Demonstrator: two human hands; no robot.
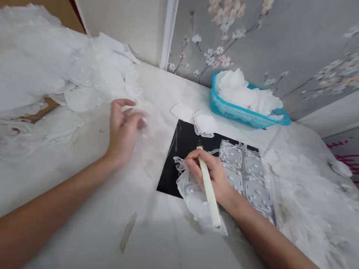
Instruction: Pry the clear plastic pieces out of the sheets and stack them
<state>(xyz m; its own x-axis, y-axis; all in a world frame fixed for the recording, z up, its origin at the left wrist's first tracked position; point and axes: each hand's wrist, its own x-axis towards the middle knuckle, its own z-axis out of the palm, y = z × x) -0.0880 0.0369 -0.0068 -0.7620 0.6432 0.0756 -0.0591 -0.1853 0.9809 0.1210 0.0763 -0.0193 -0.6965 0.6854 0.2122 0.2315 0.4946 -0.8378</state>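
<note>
My right hand (209,169) is closed around a white pen-shaped tool (209,194), its thin dark tip pointing away from me. Under that hand lies a translucent sheet piece (195,199) with white dots, reaching past the near edge of a black mat (171,170). A clear sheet of dotted rounded panels (258,181) covers the mat's right side. My left hand (126,126) is raised left of the mat, fingers curled and smeared by motion. Whitish blur surrounds its fingertips, so I cannot make out what they hold.
Translucent white pieces (49,60) are heaped at the left. A blue basket (239,114) of white pieces stands against the wall. Two small white cutouts (205,123) lie by the mat's far edge. Clear scraps (312,217) pile up at right; a grey strip (127,232) lies in front.
</note>
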